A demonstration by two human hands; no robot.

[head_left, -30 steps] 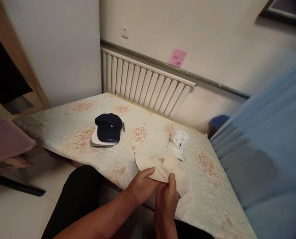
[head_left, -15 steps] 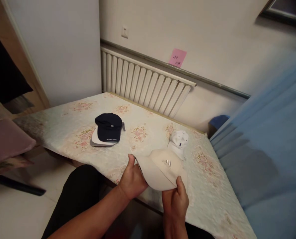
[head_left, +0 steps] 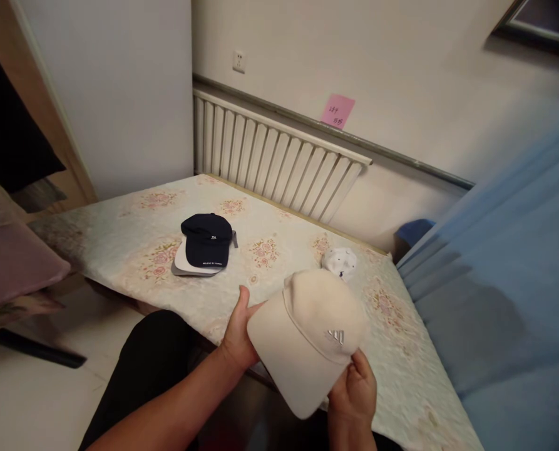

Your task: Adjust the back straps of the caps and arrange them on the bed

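Note:
A cream baseball cap [head_left: 326, 307] with a small striped silver emblem is held above the bed's front edge, its brim angled down toward me. My left hand [head_left: 240, 335] supports it at the brim side, thumb raised off the cap and fingers hidden behind it. Gripping the opposite side, near the emblem, is my right hand [head_left: 355, 389], its thumb against the cap's edge. Beyond the cap lies a white cap [head_left: 340, 261], partly covered by it. Farther left rests a dark navy cap [head_left: 208, 238] on top of a white cap [head_left: 181, 260] and a grey one [head_left: 185, 272].
The caps lie on a bed with a pale floral cover [head_left: 288, 238]. Behind it stand a white radiator [head_left: 270, 150] and a wall with a pink note [head_left: 338, 111]. A blue curtain [head_left: 504, 269] hangs at the right, and a pink cloth [head_left: 20, 257] is at the left.
The cream cap has turned and tilted, so its crown top now shows and its brim points lower. My right hand has shifted right and down, and the cap covers more of the white one.

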